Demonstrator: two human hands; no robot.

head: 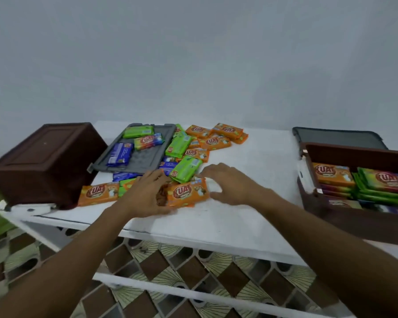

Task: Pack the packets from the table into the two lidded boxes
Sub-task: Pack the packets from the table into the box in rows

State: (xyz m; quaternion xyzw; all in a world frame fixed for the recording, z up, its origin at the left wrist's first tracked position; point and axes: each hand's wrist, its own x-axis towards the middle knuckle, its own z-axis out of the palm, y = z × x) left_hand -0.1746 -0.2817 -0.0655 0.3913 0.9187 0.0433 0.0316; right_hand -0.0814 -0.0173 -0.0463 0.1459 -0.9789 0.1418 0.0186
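A: While both arms reach over the white table (251,221), what is each hand doing?

B: The left hand (145,193) is wrapped around the left end of an orange packet (186,191) at the near middle of the table, fingers curled on it. The right hand (230,183) hovers at that packet's 3 o'clock side, fingers spread and bent, gripping nothing; whether its fingertips touch the wrapper I cannot tell.

A: And the other packets?

B: A loose heap lies at 12 o'clock from the hands. A green packet (186,169) sits tilted just beyond the held one, with a cluster of orange packets (216,137) farther back. A second orange packet (98,193) lies flat at 9 o'clock, touching the overturned brown box (44,164).

A: Overturned?

B: Its base faces up, at the table's left end. Beside it, at 11 o'clock from the hands, a grey lid (136,160) lies flat with a blue packet (120,154), a green one and a multicoloured one on top.

A: The second box?

B: The open brown box (363,222) stands at 3 o'clock, at the right edge, already holding stacked orange, green and multicoloured packets. Another dark lid (338,137) lies behind it.
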